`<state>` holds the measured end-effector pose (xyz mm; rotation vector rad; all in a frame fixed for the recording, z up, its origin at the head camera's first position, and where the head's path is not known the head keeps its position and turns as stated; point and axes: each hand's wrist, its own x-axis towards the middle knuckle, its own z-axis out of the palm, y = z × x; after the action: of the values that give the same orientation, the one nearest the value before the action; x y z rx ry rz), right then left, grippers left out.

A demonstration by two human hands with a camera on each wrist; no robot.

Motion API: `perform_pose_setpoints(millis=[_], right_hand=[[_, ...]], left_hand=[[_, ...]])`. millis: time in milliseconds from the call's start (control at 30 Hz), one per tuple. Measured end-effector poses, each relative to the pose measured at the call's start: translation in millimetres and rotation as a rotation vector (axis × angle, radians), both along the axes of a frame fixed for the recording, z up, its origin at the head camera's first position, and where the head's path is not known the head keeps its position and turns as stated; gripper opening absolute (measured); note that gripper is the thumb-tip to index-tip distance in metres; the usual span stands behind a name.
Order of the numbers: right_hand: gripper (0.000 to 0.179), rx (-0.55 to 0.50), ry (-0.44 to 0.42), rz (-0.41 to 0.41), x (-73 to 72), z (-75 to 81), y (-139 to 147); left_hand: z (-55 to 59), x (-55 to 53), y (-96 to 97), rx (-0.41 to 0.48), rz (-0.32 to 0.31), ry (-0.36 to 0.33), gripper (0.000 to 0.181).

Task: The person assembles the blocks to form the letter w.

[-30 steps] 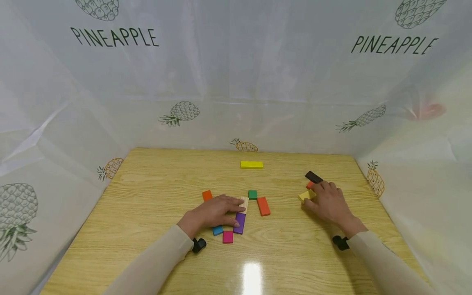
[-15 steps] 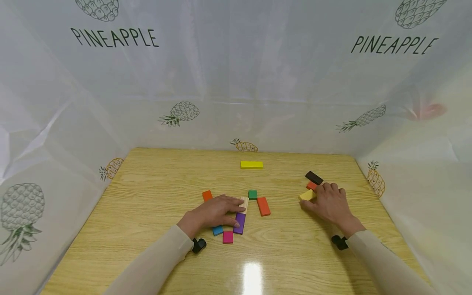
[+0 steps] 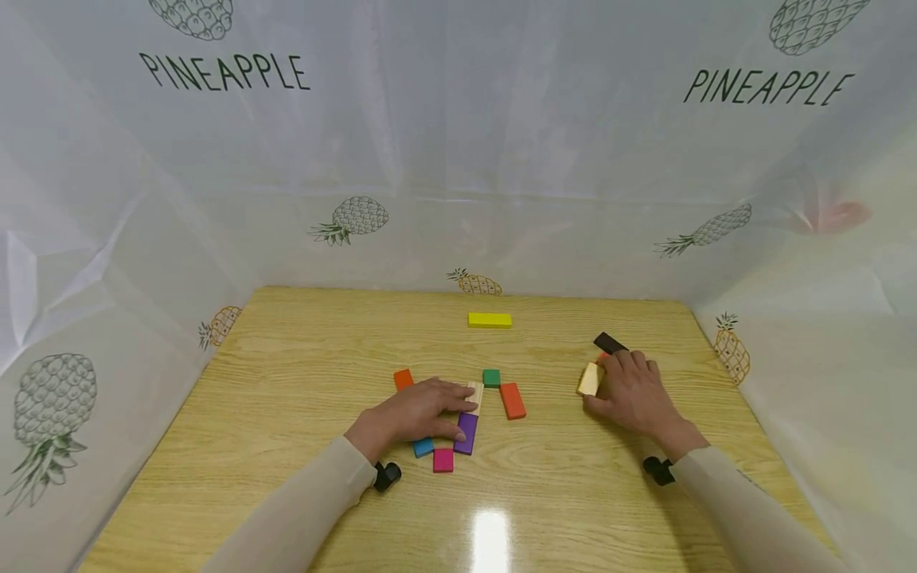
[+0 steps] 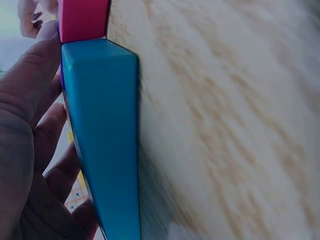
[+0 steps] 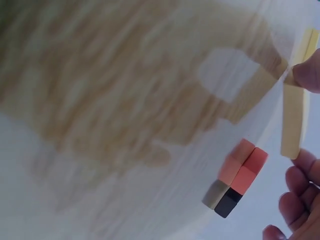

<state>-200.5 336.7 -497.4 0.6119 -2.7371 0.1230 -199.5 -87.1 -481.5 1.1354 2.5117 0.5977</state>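
My left hand (image 3: 419,410) lies with fairly straight fingers over several wooden blocks. Its fingertips touch a natural-wood block (image 3: 475,396), and the thumb touches a purple block (image 3: 466,434). Partly covered by this hand are a blue block (image 4: 102,135) and an orange block (image 3: 403,380); a pink block (image 3: 443,460) sits by the blue one's end. My right hand (image 3: 639,398) pinches a pale yellow block (image 5: 292,120) between thumb and fingertip. Beyond that hand, a black block (image 3: 610,343) and a mostly hidden red block (image 5: 250,167) lie end to end.
A bright yellow block (image 3: 489,320) lies near the table's back edge. To the right of the left hand are a green block (image 3: 490,378) and a red-orange block (image 3: 512,401). A pineapple-printed sheet (image 3: 458,143) surrounds the wooden table (image 3: 315,342) at back and sides.
The pale yellow block has turned in my right hand, from slanting sideways to pointing more toward the back. The right hand has shifted slightly; the left hand stays in place.
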Motion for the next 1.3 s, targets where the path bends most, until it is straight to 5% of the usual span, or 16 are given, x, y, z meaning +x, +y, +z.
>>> perform_pose_setpoints(millis=[467,1300], right_hand=[[0.059,-0.001,0.046,0.153,5.6,5.4,-32],[0.059,0.06,-0.069,0.41,47.4,7.6,-77]], left_hand=[[-1.0,-2.4,0.4,-0.015,0.001,-0.005,0.057],[-2.7,-3.7,0.7,-0.008,-0.016,0.029,0.057]])
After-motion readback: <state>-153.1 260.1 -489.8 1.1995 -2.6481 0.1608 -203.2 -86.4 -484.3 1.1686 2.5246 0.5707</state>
